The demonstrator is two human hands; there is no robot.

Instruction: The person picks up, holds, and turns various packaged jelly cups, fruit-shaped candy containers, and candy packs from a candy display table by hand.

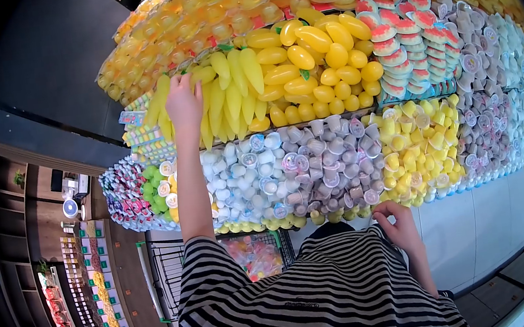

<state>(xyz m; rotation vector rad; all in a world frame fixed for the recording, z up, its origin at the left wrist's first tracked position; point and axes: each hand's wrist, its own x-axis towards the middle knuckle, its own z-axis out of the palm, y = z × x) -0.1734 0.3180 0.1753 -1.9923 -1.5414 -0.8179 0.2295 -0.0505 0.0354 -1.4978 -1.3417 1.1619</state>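
Observation:
My left hand (184, 101) reaches up to the long yellow-green packs (217, 107) at the left of the upper display row. Its fingers are bent together at the top edge of these packs; what they grip, if anything, is too small to make out. Orange-yellow mango-shaped packs (301, 55) lie to the right of them. Down by the front edge of the display, my right hand (400, 224) is held near my striped shirt, fingers curled round something too small to name, beside the yellow cups (421, 145).
White cups (243, 165) and purple-grey cups (333, 162) fill the near row. Red-and-white packs (413, 43) stand at the upper right. A wire cart (169, 264) holding colourful bags (256, 254) is at the lower left. Wooden shelves (12, 211) line the far left.

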